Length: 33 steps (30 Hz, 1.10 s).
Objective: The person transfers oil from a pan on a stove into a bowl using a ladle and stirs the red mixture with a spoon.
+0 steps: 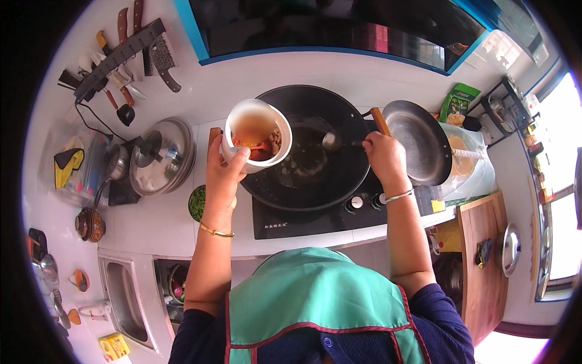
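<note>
My left hand [227,164] grips a white bowl [284,156] by its near side, over the left rim of a black wok [273,188]. Reddish-brown seasoning with flakes lies in the bowl, and a blurred round brown area covers its upper part. Closed near the wok's right wooden handle [380,121], my right hand [385,155] holds a ladle [330,141] by its thin dark handle. The ladle's small round head is down inside the wok, above a little shiny liquid and some pale bits.
The wok sits on a black gas stove [291,224] with knobs in front. A frying pan [418,145] stands to its right. Left are chopped greens [197,203], a large lidded pan [162,158] and a sink [126,297]. Knives hang on a wall rack [121,57].
</note>
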Motion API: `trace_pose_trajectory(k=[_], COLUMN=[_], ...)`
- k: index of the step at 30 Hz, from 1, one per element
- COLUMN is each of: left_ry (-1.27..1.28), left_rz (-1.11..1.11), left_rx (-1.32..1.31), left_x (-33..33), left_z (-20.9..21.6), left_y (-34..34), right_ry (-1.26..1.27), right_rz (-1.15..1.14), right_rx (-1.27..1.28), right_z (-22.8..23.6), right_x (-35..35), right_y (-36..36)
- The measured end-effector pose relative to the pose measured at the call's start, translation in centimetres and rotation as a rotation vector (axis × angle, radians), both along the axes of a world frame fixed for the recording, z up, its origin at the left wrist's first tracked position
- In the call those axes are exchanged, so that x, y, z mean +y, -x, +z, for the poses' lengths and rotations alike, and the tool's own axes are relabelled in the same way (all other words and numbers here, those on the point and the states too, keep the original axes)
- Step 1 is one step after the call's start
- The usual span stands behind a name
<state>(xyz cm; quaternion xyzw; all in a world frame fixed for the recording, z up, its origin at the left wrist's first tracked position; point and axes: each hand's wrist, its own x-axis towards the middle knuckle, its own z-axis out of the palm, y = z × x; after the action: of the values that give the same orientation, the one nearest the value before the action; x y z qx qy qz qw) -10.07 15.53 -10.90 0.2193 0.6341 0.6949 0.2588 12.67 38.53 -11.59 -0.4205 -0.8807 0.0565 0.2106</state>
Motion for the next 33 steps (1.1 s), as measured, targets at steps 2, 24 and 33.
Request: trace_pose_trajectory(k=[2, 24, 33], left_ry=[0.001, 0.123, 0.052], left_rz=[-0.002, -0.062, -0.129], left_rx=[0.008, -0.137, -0.259], left_x=[-0.3, -0.2, 3.3], left_z=[1.0, 0.3, -1.6], left_y=[-0.2, -0.6, -1.7], right_ry=[0.051, 0.425, 0.032], right_rz=[0.036, 0.168, 0.275], right_rx=[0.004, 0.580, 0.487], right_z=[-1.3, 6.2, 9.0], right_x=[0.2, -0.9, -6.1], right_y=[0.9, 4.3, -0.5])
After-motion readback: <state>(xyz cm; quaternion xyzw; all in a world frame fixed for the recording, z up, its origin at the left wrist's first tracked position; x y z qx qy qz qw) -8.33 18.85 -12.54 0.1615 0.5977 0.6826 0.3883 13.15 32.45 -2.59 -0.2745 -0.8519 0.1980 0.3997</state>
